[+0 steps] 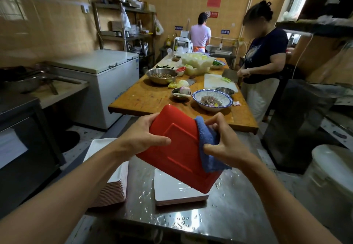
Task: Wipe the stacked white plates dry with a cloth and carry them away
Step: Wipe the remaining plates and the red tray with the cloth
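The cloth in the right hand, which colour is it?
Blue. The cloth shows best in the head view, the only one.

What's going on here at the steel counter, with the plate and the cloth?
A person is drying a square plate, red on its underside. The left hand grips its edge, while the right hand pinches a blue cloth around the opposite edge. Two plate stacks sit on the wet steel counter below: a tall stack and a short stack.

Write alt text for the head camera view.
A left hand holds a tilted red-backed plate while the right hand wipes its edge with a blue cloth, above stacked white plates on a wet steel table.
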Demonstrator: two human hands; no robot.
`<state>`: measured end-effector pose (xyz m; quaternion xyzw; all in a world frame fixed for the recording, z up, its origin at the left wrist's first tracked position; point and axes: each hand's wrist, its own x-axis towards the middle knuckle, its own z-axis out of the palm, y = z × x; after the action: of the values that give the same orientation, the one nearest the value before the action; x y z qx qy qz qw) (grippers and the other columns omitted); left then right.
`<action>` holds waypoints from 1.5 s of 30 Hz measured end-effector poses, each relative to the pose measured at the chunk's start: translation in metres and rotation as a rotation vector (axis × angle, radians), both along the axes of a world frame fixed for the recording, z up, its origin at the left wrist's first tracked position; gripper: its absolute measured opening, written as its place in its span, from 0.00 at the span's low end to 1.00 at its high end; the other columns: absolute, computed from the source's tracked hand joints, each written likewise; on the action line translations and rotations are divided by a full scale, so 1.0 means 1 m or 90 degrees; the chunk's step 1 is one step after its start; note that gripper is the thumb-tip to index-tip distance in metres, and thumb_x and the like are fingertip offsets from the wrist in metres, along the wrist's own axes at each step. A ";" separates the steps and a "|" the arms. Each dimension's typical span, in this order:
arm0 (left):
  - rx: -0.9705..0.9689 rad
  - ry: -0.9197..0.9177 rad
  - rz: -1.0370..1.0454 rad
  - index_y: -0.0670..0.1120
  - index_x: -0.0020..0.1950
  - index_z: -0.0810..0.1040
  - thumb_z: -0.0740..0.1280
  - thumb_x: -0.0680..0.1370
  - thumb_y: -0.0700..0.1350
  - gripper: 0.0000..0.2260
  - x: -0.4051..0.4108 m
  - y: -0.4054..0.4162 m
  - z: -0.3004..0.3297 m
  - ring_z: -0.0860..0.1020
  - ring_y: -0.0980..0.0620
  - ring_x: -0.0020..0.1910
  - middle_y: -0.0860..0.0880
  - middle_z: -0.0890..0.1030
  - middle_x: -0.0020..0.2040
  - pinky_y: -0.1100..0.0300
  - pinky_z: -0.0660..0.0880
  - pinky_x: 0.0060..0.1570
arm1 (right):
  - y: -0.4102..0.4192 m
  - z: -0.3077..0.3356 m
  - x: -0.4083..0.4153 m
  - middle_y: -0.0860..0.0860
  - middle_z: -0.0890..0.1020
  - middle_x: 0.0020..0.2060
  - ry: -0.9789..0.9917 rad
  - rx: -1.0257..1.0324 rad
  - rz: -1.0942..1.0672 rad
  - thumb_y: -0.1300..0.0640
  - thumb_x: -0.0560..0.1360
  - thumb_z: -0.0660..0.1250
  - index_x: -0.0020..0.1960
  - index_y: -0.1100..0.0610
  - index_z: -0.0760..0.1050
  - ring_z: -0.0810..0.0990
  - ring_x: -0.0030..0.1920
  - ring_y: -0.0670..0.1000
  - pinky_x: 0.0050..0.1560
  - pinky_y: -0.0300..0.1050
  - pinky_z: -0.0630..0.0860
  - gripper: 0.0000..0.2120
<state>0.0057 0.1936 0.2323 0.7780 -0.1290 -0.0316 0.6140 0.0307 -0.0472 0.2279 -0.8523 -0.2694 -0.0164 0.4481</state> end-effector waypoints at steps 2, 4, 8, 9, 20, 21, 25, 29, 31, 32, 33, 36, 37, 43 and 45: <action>-0.040 -0.009 0.027 0.54 0.56 0.76 0.75 0.62 0.44 0.24 -0.002 -0.005 -0.004 0.82 0.47 0.48 0.48 0.83 0.49 0.52 0.80 0.48 | 0.011 0.004 -0.002 0.55 0.76 0.47 -0.070 -0.039 -0.001 0.60 0.69 0.69 0.55 0.52 0.64 0.76 0.45 0.55 0.44 0.51 0.75 0.19; -0.050 -0.022 0.052 0.53 0.54 0.77 0.75 0.61 0.44 0.23 -0.003 -0.011 -0.006 0.82 0.48 0.48 0.47 0.83 0.49 0.54 0.80 0.48 | 0.031 0.006 -0.004 0.53 0.75 0.50 -0.160 -0.070 -0.030 0.54 0.72 0.63 0.61 0.54 0.65 0.75 0.48 0.54 0.47 0.50 0.72 0.19; -0.103 -0.023 0.093 0.51 0.56 0.76 0.74 0.61 0.44 0.24 -0.008 -0.014 -0.008 0.83 0.53 0.43 0.50 0.83 0.46 0.62 0.78 0.38 | 0.058 0.006 -0.002 0.53 0.76 0.55 -0.280 -0.114 -0.077 0.51 0.71 0.58 0.66 0.55 0.67 0.71 0.53 0.50 0.49 0.41 0.61 0.24; -0.124 -0.011 0.103 0.50 0.56 0.76 0.74 0.61 0.43 0.24 -0.010 -0.011 -0.008 0.83 0.52 0.43 0.49 0.83 0.45 0.62 0.78 0.38 | 0.057 0.004 0.000 0.53 0.76 0.55 -0.289 -0.124 -0.076 0.51 0.71 0.58 0.66 0.55 0.68 0.71 0.52 0.49 0.49 0.41 0.60 0.24; -0.295 0.102 0.188 0.46 0.56 0.77 0.71 0.63 0.38 0.22 -0.020 0.010 -0.022 0.83 0.48 0.39 0.45 0.84 0.45 0.56 0.79 0.33 | 0.017 -0.026 0.010 0.54 0.71 0.60 -0.118 -0.020 -0.119 0.52 0.72 0.54 0.65 0.58 0.65 0.71 0.58 0.50 0.57 0.42 0.68 0.23; -0.304 0.112 0.199 0.46 0.56 0.77 0.71 0.63 0.38 0.21 -0.018 0.009 -0.023 0.83 0.47 0.39 0.45 0.83 0.44 0.56 0.80 0.33 | 0.018 -0.027 0.009 0.54 0.69 0.65 -0.126 -0.017 -0.122 0.53 0.72 0.54 0.68 0.58 0.63 0.69 0.61 0.49 0.59 0.38 0.64 0.25; -0.361 0.153 0.255 0.45 0.55 0.77 0.67 0.71 0.33 0.15 -0.012 0.003 -0.027 0.81 0.46 0.39 0.43 0.82 0.44 0.54 0.80 0.34 | 0.014 -0.036 -0.001 0.51 0.55 0.76 -0.116 -0.049 -0.140 0.50 0.74 0.51 0.75 0.54 0.54 0.56 0.73 0.46 0.67 0.35 0.55 0.30; -0.417 0.251 0.297 0.46 0.52 0.78 0.67 0.72 0.36 0.11 -0.008 -0.001 -0.030 0.82 0.47 0.32 0.45 0.84 0.37 0.53 0.79 0.30 | 0.010 -0.048 -0.015 0.50 0.53 0.77 -0.152 -0.094 -0.147 0.49 0.76 0.50 0.76 0.53 0.52 0.53 0.75 0.47 0.68 0.34 0.52 0.30; -0.429 0.301 0.311 0.46 0.50 0.78 0.68 0.73 0.38 0.08 -0.008 -0.005 -0.031 0.82 0.48 0.29 0.46 0.84 0.33 0.54 0.79 0.28 | 0.013 -0.052 -0.020 0.52 0.54 0.77 -0.180 -0.132 -0.175 0.50 0.76 0.50 0.76 0.54 0.55 0.53 0.75 0.49 0.72 0.39 0.51 0.29; -0.438 0.319 0.313 0.46 0.50 0.78 0.68 0.73 0.39 0.07 -0.009 -0.007 -0.032 0.82 0.47 0.29 0.46 0.83 0.32 0.53 0.79 0.28 | 0.015 -0.054 -0.022 0.53 0.55 0.76 -0.200 -0.155 -0.191 0.50 0.76 0.51 0.76 0.55 0.56 0.54 0.76 0.51 0.73 0.42 0.50 0.28; -0.448 0.330 0.314 0.46 0.50 0.78 0.68 0.74 0.39 0.06 -0.009 -0.010 -0.033 0.82 0.47 0.28 0.45 0.83 0.32 0.53 0.78 0.29 | 0.019 -0.057 -0.026 0.54 0.56 0.76 -0.226 -0.181 -0.207 0.50 0.76 0.52 0.75 0.56 0.58 0.54 0.75 0.53 0.73 0.45 0.50 0.28; -0.481 0.347 0.326 0.45 0.52 0.76 0.69 0.75 0.43 0.07 -0.012 -0.019 -0.033 0.82 0.45 0.31 0.43 0.83 0.34 0.50 0.76 0.32 | 0.039 -0.062 -0.038 0.58 0.60 0.74 -0.284 -0.225 -0.213 0.49 0.76 0.51 0.73 0.59 0.63 0.56 0.75 0.56 0.75 0.52 0.49 0.28; -0.493 0.348 0.331 0.44 0.54 0.76 0.69 0.75 0.44 0.10 -0.013 -0.022 -0.033 0.82 0.43 0.34 0.42 0.83 0.38 0.49 0.75 0.34 | 0.047 -0.064 -0.042 0.58 0.61 0.74 -0.285 -0.224 -0.204 0.49 0.75 0.51 0.73 0.60 0.63 0.56 0.75 0.56 0.75 0.53 0.49 0.28; -0.562 0.297 0.334 0.41 0.59 0.76 0.63 0.79 0.48 0.14 -0.024 -0.028 -0.040 0.81 0.47 0.42 0.41 0.81 0.48 0.51 0.78 0.48 | 0.104 -0.066 -0.061 0.58 0.64 0.73 -0.315 -0.208 -0.128 0.48 0.76 0.51 0.71 0.59 0.66 0.58 0.75 0.56 0.74 0.56 0.51 0.28; -0.560 0.269 0.342 0.40 0.58 0.77 0.62 0.79 0.48 0.14 -0.027 -0.025 -0.042 0.82 0.49 0.41 0.41 0.81 0.50 0.56 0.79 0.45 | 0.117 -0.059 -0.058 0.56 0.61 0.74 -0.299 -0.203 -0.122 0.47 0.75 0.47 0.73 0.57 0.63 0.56 0.75 0.54 0.75 0.54 0.48 0.29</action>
<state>-0.0216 0.1682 0.1906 0.4306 0.1991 0.0275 0.8799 -0.0274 0.0700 0.1686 -0.9063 -0.2834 -0.2128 0.2304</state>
